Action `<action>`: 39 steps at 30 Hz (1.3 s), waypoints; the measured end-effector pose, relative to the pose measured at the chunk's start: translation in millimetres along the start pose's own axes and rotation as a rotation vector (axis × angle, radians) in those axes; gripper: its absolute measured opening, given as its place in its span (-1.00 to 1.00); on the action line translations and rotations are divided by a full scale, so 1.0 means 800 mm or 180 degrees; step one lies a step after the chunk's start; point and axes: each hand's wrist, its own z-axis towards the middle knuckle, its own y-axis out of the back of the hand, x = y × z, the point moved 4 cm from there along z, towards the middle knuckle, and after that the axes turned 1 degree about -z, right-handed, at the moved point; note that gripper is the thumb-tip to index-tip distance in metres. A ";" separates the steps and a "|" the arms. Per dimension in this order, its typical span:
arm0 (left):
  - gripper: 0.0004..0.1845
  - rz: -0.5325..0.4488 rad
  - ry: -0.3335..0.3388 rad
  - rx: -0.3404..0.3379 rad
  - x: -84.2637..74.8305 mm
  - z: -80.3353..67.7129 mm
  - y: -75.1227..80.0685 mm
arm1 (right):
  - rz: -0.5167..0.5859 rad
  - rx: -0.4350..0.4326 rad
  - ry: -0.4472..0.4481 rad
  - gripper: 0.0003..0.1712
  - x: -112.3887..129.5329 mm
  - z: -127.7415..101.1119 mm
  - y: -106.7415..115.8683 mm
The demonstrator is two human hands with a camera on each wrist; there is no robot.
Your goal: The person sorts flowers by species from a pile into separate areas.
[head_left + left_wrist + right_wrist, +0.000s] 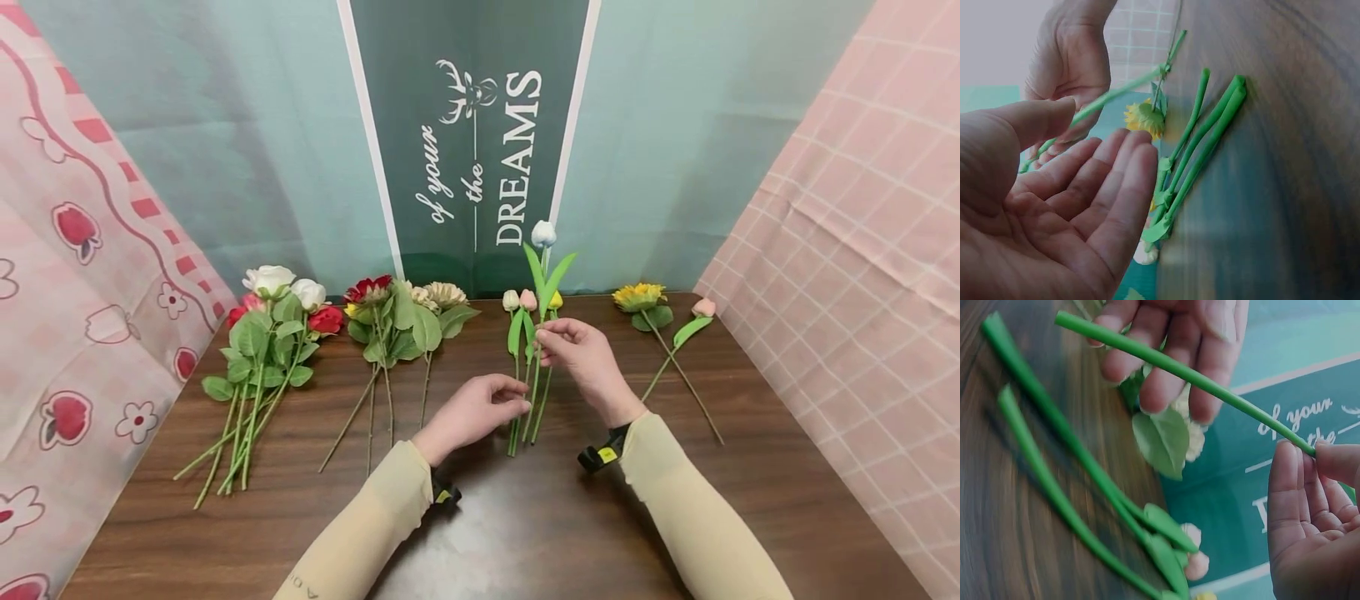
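My right hand (547, 340) pinches the green stem of a white tulip (543, 234) and holds it lifted above the wooden table (525, 517), bud pointing away from me. In the right wrist view the thumb and fingers (1294, 487) close on the stem (1179, 369). My left hand (519, 402) lies open by the stem's lower end, fingers straight; in the left wrist view the stem (1110, 97) runs just past its thumb (1035, 122). Whether it touches the stem I cannot tell. Under both hands several more tulips (528, 300) lie on the table, stems (1204, 144) toward me.
A bunch of white and red roses (270, 329) lies at the left, red and beige flowers (397, 321) beside it. A sunflower (639, 297) and a pink tulip (703, 307) lie at the right. Cloth backdrops close in the table's back and sides.
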 end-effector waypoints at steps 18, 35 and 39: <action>-0.91 -0.0544 0.0216 0.0016 0.015 0.002 -0.003 | 0.0182 0.0056 -0.0122 -0.63 -0.011 -0.001 -0.021; -0.85 -0.0555 0.0279 0.0036 0.018 0.001 -0.006 | 0.0114 0.0042 -0.0211 -0.49 -0.018 0.000 -0.022; -0.88 -0.0052 0.0181 -0.0062 0.012 0.000 0.001 | -0.0049 -0.0042 -0.0272 -0.52 -0.024 0.007 -0.014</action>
